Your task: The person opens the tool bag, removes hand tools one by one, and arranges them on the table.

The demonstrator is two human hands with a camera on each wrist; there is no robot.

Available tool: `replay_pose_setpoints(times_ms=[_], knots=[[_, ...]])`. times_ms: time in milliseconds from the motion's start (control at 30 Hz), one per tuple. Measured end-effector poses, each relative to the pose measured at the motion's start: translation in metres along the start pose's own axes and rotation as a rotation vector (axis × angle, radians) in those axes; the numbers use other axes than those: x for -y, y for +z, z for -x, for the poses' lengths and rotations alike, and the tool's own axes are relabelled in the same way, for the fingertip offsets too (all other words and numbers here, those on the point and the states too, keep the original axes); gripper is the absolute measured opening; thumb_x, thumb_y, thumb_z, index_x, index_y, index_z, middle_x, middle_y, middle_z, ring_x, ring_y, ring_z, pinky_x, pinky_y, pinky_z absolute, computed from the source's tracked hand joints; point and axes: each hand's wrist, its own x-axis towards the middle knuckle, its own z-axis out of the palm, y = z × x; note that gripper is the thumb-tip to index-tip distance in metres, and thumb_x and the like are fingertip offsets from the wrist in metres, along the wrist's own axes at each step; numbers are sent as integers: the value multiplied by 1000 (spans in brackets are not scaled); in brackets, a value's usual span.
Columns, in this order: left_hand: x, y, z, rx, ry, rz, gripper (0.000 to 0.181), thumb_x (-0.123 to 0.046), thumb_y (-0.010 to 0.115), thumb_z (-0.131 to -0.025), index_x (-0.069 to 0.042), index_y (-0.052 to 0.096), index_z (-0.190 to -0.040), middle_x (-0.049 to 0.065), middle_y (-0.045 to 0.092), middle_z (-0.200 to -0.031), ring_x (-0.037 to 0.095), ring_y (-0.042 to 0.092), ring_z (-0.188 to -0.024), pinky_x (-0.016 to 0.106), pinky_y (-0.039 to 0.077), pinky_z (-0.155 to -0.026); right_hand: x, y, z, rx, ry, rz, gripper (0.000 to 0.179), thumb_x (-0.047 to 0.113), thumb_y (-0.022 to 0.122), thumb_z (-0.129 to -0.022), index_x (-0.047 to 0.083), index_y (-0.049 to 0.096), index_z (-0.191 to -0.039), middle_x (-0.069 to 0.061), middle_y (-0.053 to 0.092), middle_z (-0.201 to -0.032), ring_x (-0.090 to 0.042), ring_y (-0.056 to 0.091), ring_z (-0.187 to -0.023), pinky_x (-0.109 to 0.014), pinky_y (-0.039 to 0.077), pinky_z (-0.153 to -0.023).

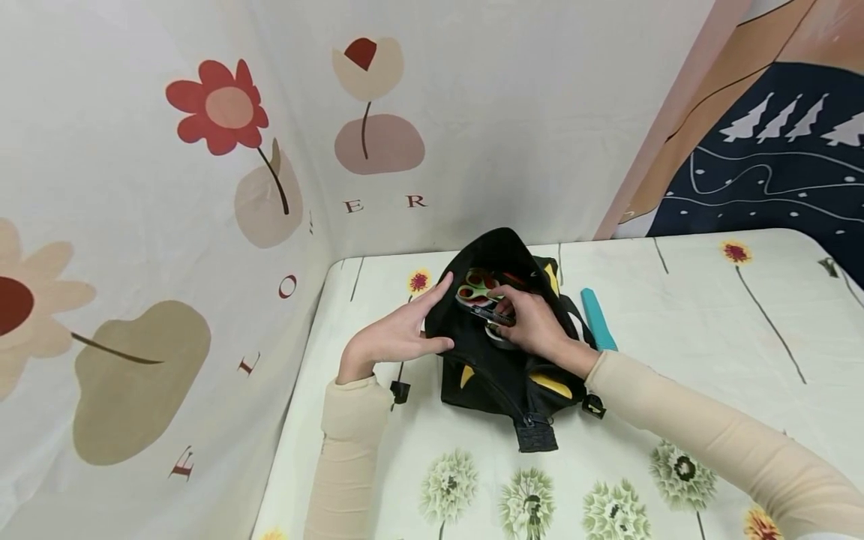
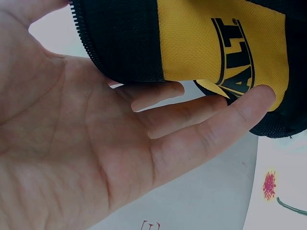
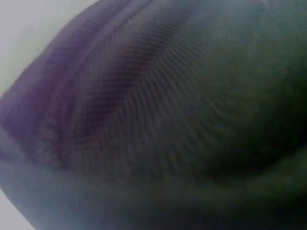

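Observation:
A black and yellow zippered tool bag point(image 1: 486, 390) lies with its mouth wide apart. My left hand point(image 1: 398, 330) presses the bag's left side; in the left wrist view, its long fingers point(image 2: 206, 132) stretch along the yellow lettered panel point(image 2: 192, 43). Inside the mouth, my right hand point(image 1: 533, 319) pinches a slim dark object point(image 1: 491, 315) between thumb and fingers; its kind I cannot tell. Right beside it are green-handled scissors point(image 1: 475, 289) and a white ring-shaped item point(image 1: 498, 339). Dark, blurred bag fabric point(image 3: 144, 105) fills most of the right wrist view.
To the right of the bag lies a long teal object point(image 1: 597, 319) on the flower-printed tablecloth point(image 1: 715, 330). Black strap ends point(image 1: 400, 391) stick out by the bag. A printed curtain point(image 1: 499, 112) hangs along the back and left edges of the table.

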Motion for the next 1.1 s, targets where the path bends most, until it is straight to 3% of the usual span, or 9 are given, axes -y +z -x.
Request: replay_pose_setpoints(times_ms=[333,933,1100], knots=[[2,1,1,-3,10,-10,103,-14,71,-106,-12,-2,-179,9,0,-187,31,3,-172,59,19,-135,2,3,3,-31,-44,74,53,-5,87,-89,2,69,-138,-13,82,-106,-31,78,-91,-53,63,-80],[0,2,-2,1,11,-17,103,-16,71,-106,-13,-1,-180,7,1,-187,29,5,-172,59,20,-135,3,-3,8,-95,-54,-21,50,-5,85,-90,1,71,-138,-13,81,-105,-32,79,-95,-53,63,-81],[2,1,-2,0,14,-25,103,-14,71,-106,-11,-2,-179,9,0,-187,30,4,-172,59,17,-136,4,-6,9,-147,-100,-43,53,-7,85,-87,3,71,-138,-13,79,-105,-25,72,-77,-43,57,-67]])
